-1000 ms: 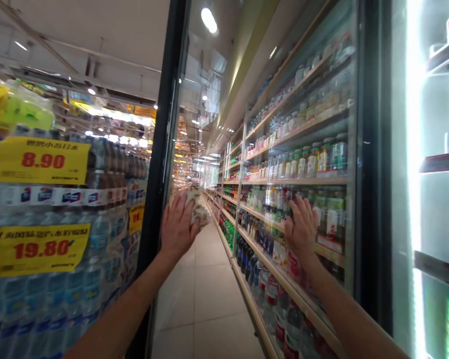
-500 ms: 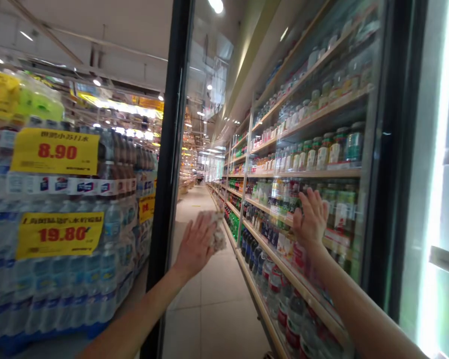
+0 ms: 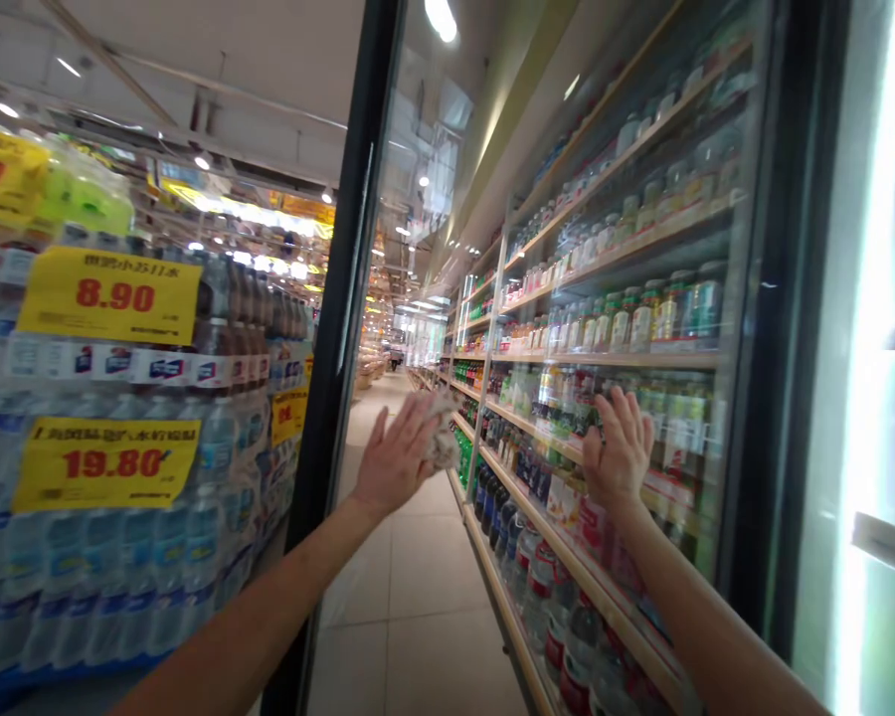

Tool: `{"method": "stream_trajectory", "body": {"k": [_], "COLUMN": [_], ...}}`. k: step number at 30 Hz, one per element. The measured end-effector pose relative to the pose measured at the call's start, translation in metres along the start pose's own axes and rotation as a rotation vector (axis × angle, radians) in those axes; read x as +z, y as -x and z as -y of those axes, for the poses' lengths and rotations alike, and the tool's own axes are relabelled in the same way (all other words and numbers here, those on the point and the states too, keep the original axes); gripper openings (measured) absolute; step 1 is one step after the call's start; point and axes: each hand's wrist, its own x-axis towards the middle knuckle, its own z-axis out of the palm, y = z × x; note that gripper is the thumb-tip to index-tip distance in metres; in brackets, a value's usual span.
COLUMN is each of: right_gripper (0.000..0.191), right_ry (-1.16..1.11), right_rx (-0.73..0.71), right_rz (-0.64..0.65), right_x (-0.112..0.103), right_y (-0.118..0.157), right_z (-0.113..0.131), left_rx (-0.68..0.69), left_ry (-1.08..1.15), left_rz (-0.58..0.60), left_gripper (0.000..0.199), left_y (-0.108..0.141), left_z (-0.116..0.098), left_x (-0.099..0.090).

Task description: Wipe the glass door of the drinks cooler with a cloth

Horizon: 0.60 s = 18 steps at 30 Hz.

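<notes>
A glass door (image 3: 388, 587) with a black frame stands in front of me. My left hand (image 3: 399, 452) is at the pane, fingers stretched over a crumpled pale cloth (image 3: 443, 438) that sticks out past the fingertips. Farther right, my right hand (image 3: 618, 443) is open and holds nothing, fingers raised toward the same pane. Whether its palm touches the glass I cannot tell. Shelves of bottled drinks (image 3: 641, 313) show in or through the glass behind both hands.
At left, shrink-wrapped water bottles (image 3: 119, 557) are stacked high, with yellow price signs (image 3: 108, 462) on them. The door's black edge (image 3: 343, 298) runs up between stack and pane. A bright light strip (image 3: 861, 398) stands at far right. A tiled aisle floor (image 3: 433, 557) shows through the glass.
My left hand has moved the cloth slightly up and to the right. My right hand has barely moved. The view has shifted a little.
</notes>
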Motion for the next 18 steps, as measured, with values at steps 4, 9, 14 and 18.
{"method": "stream_trajectory", "body": {"k": [4,9,14,18], "right_gripper": [0.043,0.045,0.043,0.042], "right_ry": [0.004,-0.007,-0.002,-0.007], "right_rx": [-0.011,-0.002,-0.004,0.000], "right_rz": [-0.009,-0.001,-0.010,-0.019], "right_x": [0.000,0.001,0.000,-0.001], "right_y": [0.000,0.000,0.000,0.000], "right_z": [0.000,0.000,0.000,0.001], "left_rx": [-0.229,0.211,-0.134,0.208], "left_ry": [-0.052,0.026,-0.010,0.049], "left_rz": [-0.119,0.040,-0.036,0.087], "left_gripper": [0.051,0.046,0.049,0.049], "left_y": [-0.019,-0.022,-0.025,-0.023], "left_z": [0.006,-0.016,-0.018,-0.026], "left_x": [0.002,0.004,0.006,0.009]}}
